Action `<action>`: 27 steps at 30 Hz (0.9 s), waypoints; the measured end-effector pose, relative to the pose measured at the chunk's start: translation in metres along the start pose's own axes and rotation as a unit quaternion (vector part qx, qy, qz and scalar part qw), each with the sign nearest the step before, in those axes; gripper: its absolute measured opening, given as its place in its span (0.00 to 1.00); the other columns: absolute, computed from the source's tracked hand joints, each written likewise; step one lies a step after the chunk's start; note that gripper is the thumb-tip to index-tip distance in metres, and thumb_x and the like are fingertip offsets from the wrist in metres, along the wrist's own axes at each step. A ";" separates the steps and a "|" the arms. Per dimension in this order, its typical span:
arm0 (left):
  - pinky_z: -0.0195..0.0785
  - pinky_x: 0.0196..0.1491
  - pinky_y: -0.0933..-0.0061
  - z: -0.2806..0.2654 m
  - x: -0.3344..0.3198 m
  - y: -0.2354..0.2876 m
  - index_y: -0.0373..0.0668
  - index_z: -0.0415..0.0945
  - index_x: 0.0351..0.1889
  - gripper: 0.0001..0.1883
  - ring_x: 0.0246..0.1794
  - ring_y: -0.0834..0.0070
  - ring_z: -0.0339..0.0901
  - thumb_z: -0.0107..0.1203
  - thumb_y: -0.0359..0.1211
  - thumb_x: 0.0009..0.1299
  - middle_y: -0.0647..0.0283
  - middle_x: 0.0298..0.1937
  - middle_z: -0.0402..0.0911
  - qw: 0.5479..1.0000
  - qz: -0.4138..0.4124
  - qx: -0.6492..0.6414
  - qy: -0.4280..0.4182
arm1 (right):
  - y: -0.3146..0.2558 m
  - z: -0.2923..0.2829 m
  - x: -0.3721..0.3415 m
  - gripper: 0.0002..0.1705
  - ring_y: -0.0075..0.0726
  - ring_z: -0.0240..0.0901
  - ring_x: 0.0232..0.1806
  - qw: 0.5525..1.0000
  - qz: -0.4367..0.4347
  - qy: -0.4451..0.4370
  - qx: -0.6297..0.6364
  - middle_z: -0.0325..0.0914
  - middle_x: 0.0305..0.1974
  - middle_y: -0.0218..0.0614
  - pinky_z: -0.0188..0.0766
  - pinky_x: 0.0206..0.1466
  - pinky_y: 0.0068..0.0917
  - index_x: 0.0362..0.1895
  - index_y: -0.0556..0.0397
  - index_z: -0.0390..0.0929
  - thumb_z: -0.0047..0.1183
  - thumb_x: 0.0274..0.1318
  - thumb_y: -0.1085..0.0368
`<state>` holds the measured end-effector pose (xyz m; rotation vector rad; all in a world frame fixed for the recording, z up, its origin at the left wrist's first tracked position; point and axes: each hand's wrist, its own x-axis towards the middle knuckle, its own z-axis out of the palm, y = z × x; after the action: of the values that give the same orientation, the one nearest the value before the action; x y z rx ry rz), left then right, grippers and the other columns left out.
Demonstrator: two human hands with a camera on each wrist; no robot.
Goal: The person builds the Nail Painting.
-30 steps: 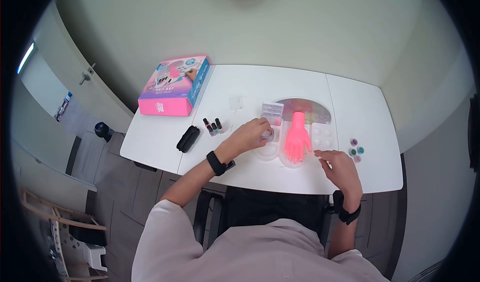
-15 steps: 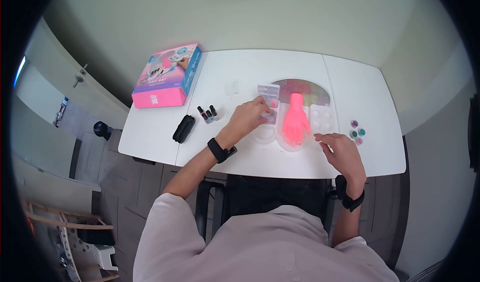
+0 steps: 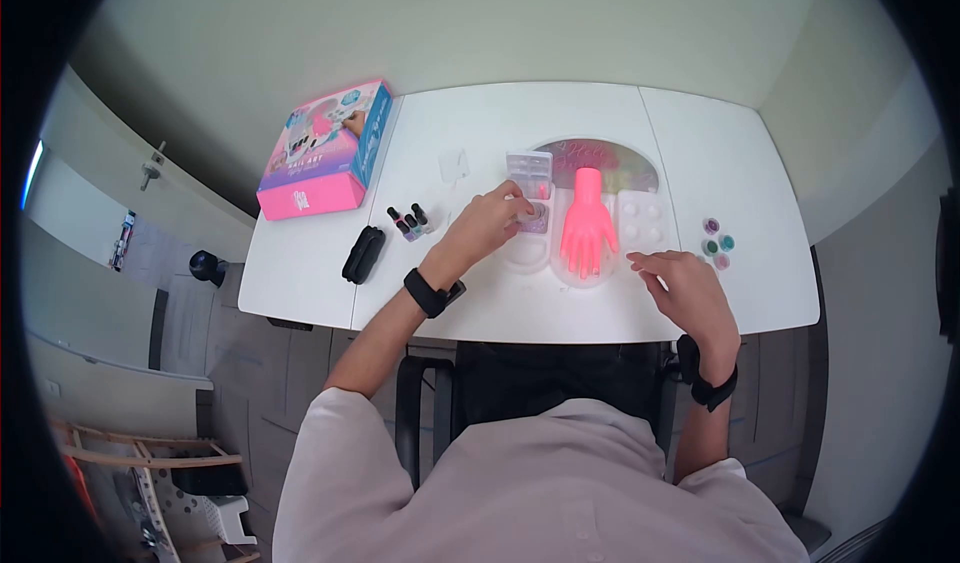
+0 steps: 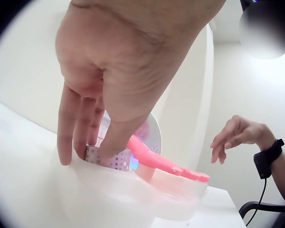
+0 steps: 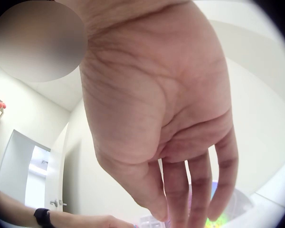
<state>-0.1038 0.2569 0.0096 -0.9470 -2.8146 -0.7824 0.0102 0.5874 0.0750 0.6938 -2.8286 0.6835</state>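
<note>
My left hand reaches over the left side of the white tray. In the left wrist view its thumb and fingertips dip behind the tray wall and pinch a small silver-dotted piece, which is partly hidden by the thumb. A pink model hand lies palm down in the tray's middle, fingers toward me. My right hand hovers to the right of the model hand's fingertips, its fingers loosely bent, with nothing held. A clear lidded case stands with its lid raised just beyond my left fingers.
Several nail polish bottles and a black case lie on the left. Several small glitter pots sit at the right. A pink and blue box stands at the back left. A shiny half-round panel rises behind the tray.
The head view has shifted, so the table sits higher in it. My left hand stays at the tray's left side, its fingertips a little farther back. My right hand has barely moved.
</note>
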 end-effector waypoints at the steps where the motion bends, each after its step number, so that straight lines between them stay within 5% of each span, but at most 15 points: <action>1: 0.81 0.47 0.59 -0.001 0.001 0.001 0.46 0.86 0.47 0.14 0.45 0.59 0.86 0.66 0.24 0.63 0.63 0.56 0.79 1.000 0.002 0.018 -0.011 | 0.000 0.000 0.000 0.14 0.52 0.84 0.39 1.000 0.002 -0.003 0.002 0.87 0.37 0.44 0.79 0.41 0.44 0.51 0.52 0.88 0.58 0.62 0.72; 8: 0.81 0.50 0.60 -0.002 -0.005 0.022 0.50 0.88 0.49 0.15 0.50 0.61 0.85 0.67 0.26 0.63 0.65 0.58 0.79 0.995 -0.032 0.091 -0.008 | -0.001 -0.003 -0.001 0.14 0.50 0.86 0.42 0.999 0.035 -0.026 0.002 0.90 0.43 0.41 0.80 0.45 0.40 0.52 0.48 0.89 0.59 0.65 0.71; 10: 0.80 0.51 0.61 -0.001 -0.003 0.025 0.52 0.89 0.50 0.16 0.55 0.64 0.82 0.67 0.27 0.65 0.66 0.58 0.79 0.986 0.060 0.133 0.081 | 0.001 -0.003 -0.002 0.14 0.50 0.86 0.43 0.999 0.034 -0.023 0.000 0.90 0.43 0.41 0.80 0.45 0.41 0.52 0.48 0.89 0.59 0.65 0.71; 14: 0.80 0.52 0.62 0.008 0.005 0.014 0.53 0.89 0.50 0.15 0.58 0.67 0.80 0.67 0.28 0.66 0.66 0.57 0.80 0.983 0.137 0.088 0.086 | -0.001 -0.003 -0.001 0.13 0.51 0.85 0.41 1.000 0.018 -0.013 0.007 0.88 0.39 0.43 0.81 0.42 0.44 0.51 0.51 0.89 0.58 0.64 0.71; 19: 0.80 0.51 0.62 0.007 0.006 0.018 0.49 0.90 0.47 0.11 0.52 0.65 0.83 0.66 0.28 0.68 0.66 0.58 0.80 0.999 0.017 0.052 -0.001 | 0.003 -0.001 -0.004 0.13 0.51 0.85 0.42 1.000 0.002 -0.001 0.008 0.89 0.40 0.43 0.81 0.42 0.44 0.50 0.50 0.89 0.58 0.64 0.70; 27: 0.80 0.48 0.63 0.013 0.007 0.009 0.47 0.89 0.45 0.10 0.48 0.65 0.84 0.64 0.26 0.68 0.66 0.49 0.84 0.996 0.043 0.072 0.020 | 0.002 -0.003 -0.004 0.13 0.52 0.84 0.41 1.000 0.013 -0.015 0.007 0.88 0.38 0.44 0.80 0.42 0.45 0.51 0.50 0.89 0.58 0.64 0.70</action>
<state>-0.1036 0.2731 0.0038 -1.0091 -2.7318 -0.5736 0.0128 0.5917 0.0763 0.6756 -2.8682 0.7029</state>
